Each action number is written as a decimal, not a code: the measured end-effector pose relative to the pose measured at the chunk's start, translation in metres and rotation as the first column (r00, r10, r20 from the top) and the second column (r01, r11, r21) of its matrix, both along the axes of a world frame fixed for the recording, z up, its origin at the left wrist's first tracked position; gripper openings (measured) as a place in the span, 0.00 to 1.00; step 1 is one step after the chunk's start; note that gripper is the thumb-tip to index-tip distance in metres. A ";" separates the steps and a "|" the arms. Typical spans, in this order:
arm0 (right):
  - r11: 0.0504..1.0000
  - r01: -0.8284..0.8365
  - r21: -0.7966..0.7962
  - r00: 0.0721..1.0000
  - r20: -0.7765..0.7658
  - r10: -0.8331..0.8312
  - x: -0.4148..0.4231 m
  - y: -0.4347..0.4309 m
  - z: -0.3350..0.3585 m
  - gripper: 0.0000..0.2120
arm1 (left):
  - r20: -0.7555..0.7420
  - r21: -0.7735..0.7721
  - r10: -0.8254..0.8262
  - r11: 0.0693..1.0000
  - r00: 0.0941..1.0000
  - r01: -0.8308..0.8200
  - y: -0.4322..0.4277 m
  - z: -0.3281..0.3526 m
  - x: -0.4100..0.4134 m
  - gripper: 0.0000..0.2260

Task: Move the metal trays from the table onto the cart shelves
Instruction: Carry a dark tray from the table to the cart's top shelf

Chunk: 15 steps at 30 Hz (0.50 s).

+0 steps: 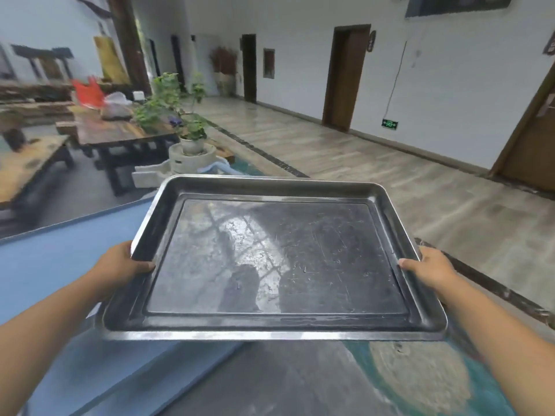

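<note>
A large rectangular metal tray [390, 205] with a scratched, reflective bottom is held level in the air in front of me. My left hand [123, 262] grips its left rim with the thumb over the edge. On the opposite rim, my right hand [432, 268] holds on the same way. The tray is empty. Below its left side lies a blue table surface [54, 259]. No cart is in view.
Dark wooden tables [120, 130] with a red bag and potted plants [192, 127] stand at the back left. A stone planter base [180, 166] sits just beyond the tray. Wooden floor, white walls and brown doors [345, 76] spread to the right.
</note>
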State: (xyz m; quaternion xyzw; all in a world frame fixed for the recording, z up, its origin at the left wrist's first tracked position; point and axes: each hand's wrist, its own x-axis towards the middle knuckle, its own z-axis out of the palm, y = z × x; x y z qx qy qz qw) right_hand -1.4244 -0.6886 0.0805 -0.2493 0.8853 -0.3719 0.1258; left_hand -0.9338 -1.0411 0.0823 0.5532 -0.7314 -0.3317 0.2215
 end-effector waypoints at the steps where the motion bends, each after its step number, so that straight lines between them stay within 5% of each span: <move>1: 0.999 -0.042 -0.004 0.999 0.000 0.042 -0.006 -0.022 0.002 0.07 | -0.005 0.000 0.040 0.999 0.999 -0.040 -0.001 0.001 0.010 0.13; 15: 0.875 -0.483 0.024 0.875 -0.031 0.484 0.051 -0.316 -0.016 0.04 | 0.103 -0.004 0.483 0.875 0.870 -0.485 -0.032 -0.018 0.157 0.14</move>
